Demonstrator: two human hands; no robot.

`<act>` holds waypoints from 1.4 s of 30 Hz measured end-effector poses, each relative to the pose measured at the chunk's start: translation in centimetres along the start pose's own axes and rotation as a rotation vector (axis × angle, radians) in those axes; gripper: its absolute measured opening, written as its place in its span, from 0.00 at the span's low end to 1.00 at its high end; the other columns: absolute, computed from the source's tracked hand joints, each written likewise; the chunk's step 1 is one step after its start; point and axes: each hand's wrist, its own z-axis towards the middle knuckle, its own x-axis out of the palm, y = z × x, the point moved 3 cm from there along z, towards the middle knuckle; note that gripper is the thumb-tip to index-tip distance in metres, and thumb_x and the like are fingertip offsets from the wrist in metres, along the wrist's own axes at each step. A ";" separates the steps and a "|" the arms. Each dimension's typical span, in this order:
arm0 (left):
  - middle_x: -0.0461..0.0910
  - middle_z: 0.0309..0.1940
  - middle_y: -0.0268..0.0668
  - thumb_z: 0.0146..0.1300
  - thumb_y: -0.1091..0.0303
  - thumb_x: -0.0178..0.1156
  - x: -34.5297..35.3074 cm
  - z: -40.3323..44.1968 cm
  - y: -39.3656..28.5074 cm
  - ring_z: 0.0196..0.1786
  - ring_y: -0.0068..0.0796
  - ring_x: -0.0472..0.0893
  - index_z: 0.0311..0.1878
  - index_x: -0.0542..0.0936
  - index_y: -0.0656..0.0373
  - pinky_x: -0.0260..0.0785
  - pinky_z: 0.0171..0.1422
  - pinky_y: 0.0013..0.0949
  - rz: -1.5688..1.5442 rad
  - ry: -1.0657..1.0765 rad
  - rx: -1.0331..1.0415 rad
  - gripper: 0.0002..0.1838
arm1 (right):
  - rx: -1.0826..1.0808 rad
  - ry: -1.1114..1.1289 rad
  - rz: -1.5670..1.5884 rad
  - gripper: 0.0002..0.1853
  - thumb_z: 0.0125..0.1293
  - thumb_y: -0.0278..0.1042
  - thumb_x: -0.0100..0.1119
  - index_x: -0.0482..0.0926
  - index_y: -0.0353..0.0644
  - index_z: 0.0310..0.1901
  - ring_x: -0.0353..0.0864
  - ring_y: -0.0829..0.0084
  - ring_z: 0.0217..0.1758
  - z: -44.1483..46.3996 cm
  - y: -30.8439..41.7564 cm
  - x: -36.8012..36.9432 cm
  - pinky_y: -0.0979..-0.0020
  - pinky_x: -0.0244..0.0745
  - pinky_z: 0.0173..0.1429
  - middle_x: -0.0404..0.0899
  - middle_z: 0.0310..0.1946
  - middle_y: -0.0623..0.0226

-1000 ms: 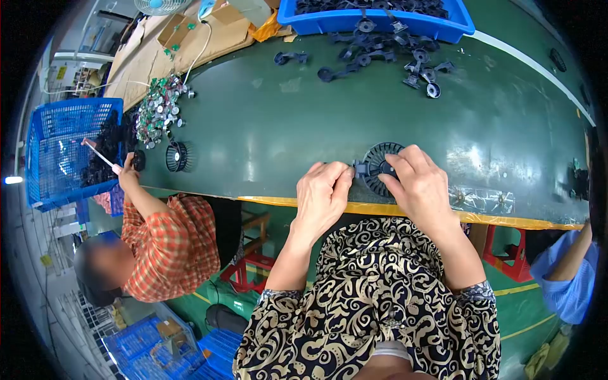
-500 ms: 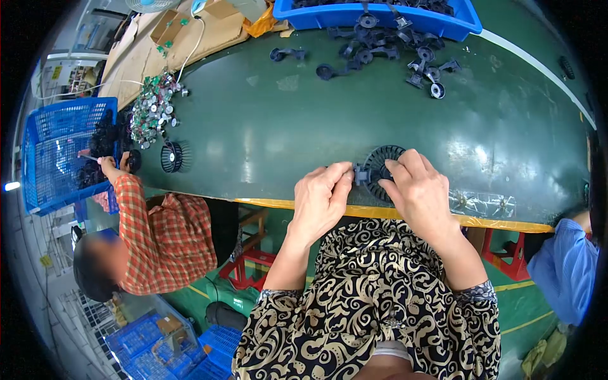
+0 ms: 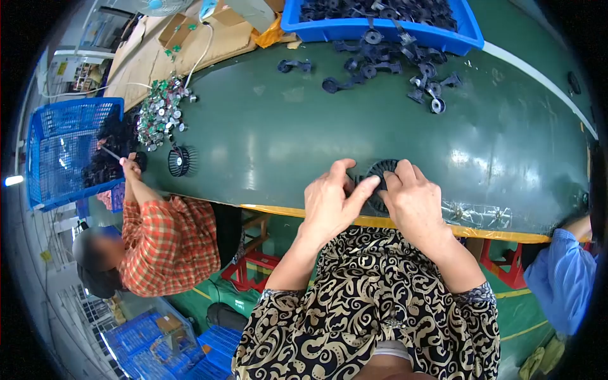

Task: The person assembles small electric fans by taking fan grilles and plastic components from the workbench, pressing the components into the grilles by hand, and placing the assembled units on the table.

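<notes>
A black finned fan wheel [image 3: 384, 168] is at the table's near edge, between my two hands. My right hand [image 3: 413, 197] grips its right side, with the fingers bent over the rim. My left hand [image 3: 330, 201] is closed at the wheel's left side, its thumb pressed toward the middle. A dark plastic bracket [image 3: 356, 183] shows in part between the left thumb and fingers; most of it is hidden.
A blue tray [image 3: 380, 31] of black brackets stands at the far side, with several loose brackets [image 3: 370, 68] before it. Small motors [image 3: 163, 111] and another fan wheel [image 3: 178, 161] lie left. A co-worker [image 3: 171, 244] holds a tool beside a blue basket [image 3: 69, 152].
My left hand has moved right, its thumb now over the wheel and the bracket more hidden. The right hand stays at the wheel. The co-worker's arm has shifted; the view has tilted slightly.
</notes>
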 end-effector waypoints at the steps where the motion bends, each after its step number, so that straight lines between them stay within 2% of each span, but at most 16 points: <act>1: 0.83 0.22 0.41 0.70 0.49 0.69 0.1 0.2 -0.2 0.27 0.43 0.85 0.61 0.79 0.67 0.76 0.37 0.42 0.049 0.004 -0.024 0.30 | 0.006 0.005 0.002 0.08 0.57 0.28 0.68 0.81 0.37 0.36 0.84 0.60 0.43 0.0 -0.1 0.1 0.61 0.84 0.39 0.74 0.39 0.59; 7: 0.84 0.25 0.42 0.67 0.58 0.69 1.4 0.7 1.0 0.29 0.49 0.86 0.69 0.71 0.67 0.78 0.36 0.46 -0.008 -0.130 0.080 0.33 | 0.018 -0.020 0.079 0.18 0.56 0.31 0.75 0.84 0.37 0.48 0.84 0.56 0.46 0.3 0.3 -0.3 0.57 0.83 0.43 0.77 0.41 0.60; 11: 0.80 0.22 0.39 0.66 0.62 0.70 1.4 1.0 1.4 0.26 0.45 0.83 0.67 0.71 0.66 0.74 0.35 0.47 -0.099 -0.111 0.066 0.31 | 0.000 -0.052 0.141 0.24 0.58 0.38 0.78 0.83 0.34 0.53 0.84 0.55 0.47 0.1 0.4 -0.3 0.57 0.82 0.45 0.79 0.45 0.59; 14: 0.83 0.26 0.42 0.66 0.57 0.71 0.2 1.7 1.4 0.29 0.46 0.85 0.64 0.76 0.67 0.76 0.37 0.46 -0.154 -0.022 0.035 0.30 | -0.042 0.021 0.205 0.34 0.57 0.46 0.80 0.80 0.34 0.61 0.83 0.49 0.55 -0.2 0.5 -1.3 0.54 0.83 0.53 0.78 0.55 0.55; 17: 0.88 0.31 0.41 0.68 0.49 0.71 -1.2 3.0 2.8 0.35 0.42 0.88 0.61 0.80 0.64 0.79 0.42 0.42 -0.380 0.102 -0.002 0.30 | -0.058 0.034 0.221 0.37 0.53 0.45 0.82 0.80 0.35 0.62 0.83 0.48 0.57 -0.5 -0.4 -2.0 0.52 0.82 0.57 0.79 0.58 0.53; 19: 0.88 0.49 0.45 0.67 0.56 0.73 -4.0 4.2 5.1 0.47 0.39 0.87 0.59 0.83 0.60 0.80 0.51 0.39 -0.225 -0.163 0.049 0.24 | 0.059 0.016 0.186 0.36 0.51 0.42 0.84 0.80 0.35 0.61 0.83 0.47 0.58 -1.2 -2.1 -2.9 0.53 0.82 0.58 0.79 0.58 0.52; 22: 0.82 0.59 0.50 0.68 0.60 0.69 -11.2 5.8 10.3 0.65 0.54 0.77 0.62 0.82 0.61 0.69 0.72 0.51 0.268 -0.634 0.024 0.23 | 0.236 -0.079 0.084 0.34 0.52 0.37 0.83 0.81 0.35 0.60 0.83 0.46 0.57 -2.5 -6.4 -5.6 0.54 0.81 0.60 0.80 0.58 0.52; 23: 0.81 0.54 0.55 0.63 0.63 0.70 -12.9 6.2 13.4 0.58 0.58 0.78 0.60 0.80 0.64 0.69 0.63 0.54 0.505 -0.933 0.086 0.24 | 0.314 -0.095 0.048 0.34 0.53 0.37 0.83 0.81 0.35 0.60 0.83 0.46 0.58 -3.1 -7.8 -6.5 0.54 0.81 0.59 0.80 0.58 0.52; 27: 0.73 0.68 0.55 0.64 0.58 0.71 -21.5 5.3 24.8 0.68 0.60 0.73 0.65 0.77 0.62 0.66 0.71 0.58 0.883 -1.097 -0.289 0.30 | 0.520 -0.221 -0.172 0.28 0.58 0.36 0.79 0.82 0.36 0.60 0.83 0.48 0.57 -5.5 -12.3 -9.0 0.54 0.80 0.59 0.82 0.56 0.54; 29: 0.68 0.75 0.55 0.65 0.55 0.71 -23.8 4.6 28.7 0.72 0.61 0.70 0.70 0.75 0.58 0.67 0.71 0.61 0.930 -1.130 -0.533 0.33 | 0.581 -0.295 -0.188 0.23 0.61 0.34 0.77 0.84 0.36 0.56 0.84 0.50 0.55 -5.3 -12.8 -9.4 0.55 0.81 0.58 0.83 0.54 0.55; 32: 0.59 0.80 0.56 0.67 0.52 0.70 -25.4 3.3 32.6 0.76 0.64 0.66 0.77 0.71 0.53 0.66 0.74 0.64 0.803 -1.122 -0.664 0.38 | 0.616 -0.367 -0.054 0.16 0.63 0.33 0.76 0.86 0.37 0.51 0.87 0.52 0.48 -2.3 -11.7 -9.6 0.57 0.83 0.52 0.85 0.51 0.56; 33: 0.68 0.75 0.58 0.66 0.55 0.71 -25.5 3.2 32.6 0.72 0.63 0.71 0.75 0.73 0.56 0.68 0.73 0.60 0.756 -1.115 -0.667 0.36 | 0.426 -0.415 -0.151 0.15 0.63 0.33 0.76 0.87 0.38 0.49 0.88 0.52 0.45 -1.1 -11.3 -9.5 0.58 0.83 0.49 0.86 0.48 0.56; 35: 0.78 0.65 0.58 0.67 0.61 0.70 -26.1 2.6 36.2 0.66 0.58 0.77 0.70 0.78 0.60 0.69 0.71 0.52 0.469 -1.054 -0.446 0.30 | 0.435 -0.315 0.018 0.15 0.62 0.32 0.76 0.87 0.38 0.49 0.88 0.52 0.45 1.7 -10.7 -8.6 0.59 0.83 0.49 0.86 0.46 0.57; 39: 0.84 0.54 0.55 0.69 0.64 0.69 -23.7 1.8 32.7 0.56 0.52 0.83 0.64 0.84 0.59 0.73 0.67 0.47 0.357 -0.895 -0.308 0.22 | 0.286 -0.357 0.043 0.13 0.63 0.32 0.76 0.87 0.36 0.47 0.88 0.53 0.46 6.2 -9.6 -6.9 0.58 0.83 0.49 0.86 0.45 0.58; 41: 0.87 0.47 0.50 0.72 0.65 0.67 -20.8 2.0 33.2 0.51 0.42 0.85 0.61 0.85 0.60 0.75 0.62 0.41 -0.153 -0.721 -0.182 0.18 | 0.256 -0.379 0.046 0.13 0.63 0.32 0.75 0.87 0.35 0.46 0.88 0.53 0.47 7.6 -9.9 -5.8 0.57 0.84 0.49 0.86 0.45 0.58; 42: 0.88 0.45 0.45 0.73 0.65 0.67 -19.3 1.8 30.7 0.49 0.36 0.85 0.60 0.86 0.60 0.76 0.60 0.37 -0.139 -0.663 -0.218 0.16 | 0.236 -0.407 0.039 0.15 0.63 0.33 0.76 0.86 0.35 0.48 0.88 0.52 0.48 8.2 -10.3 -5.3 0.56 0.84 0.49 0.86 0.45 0.58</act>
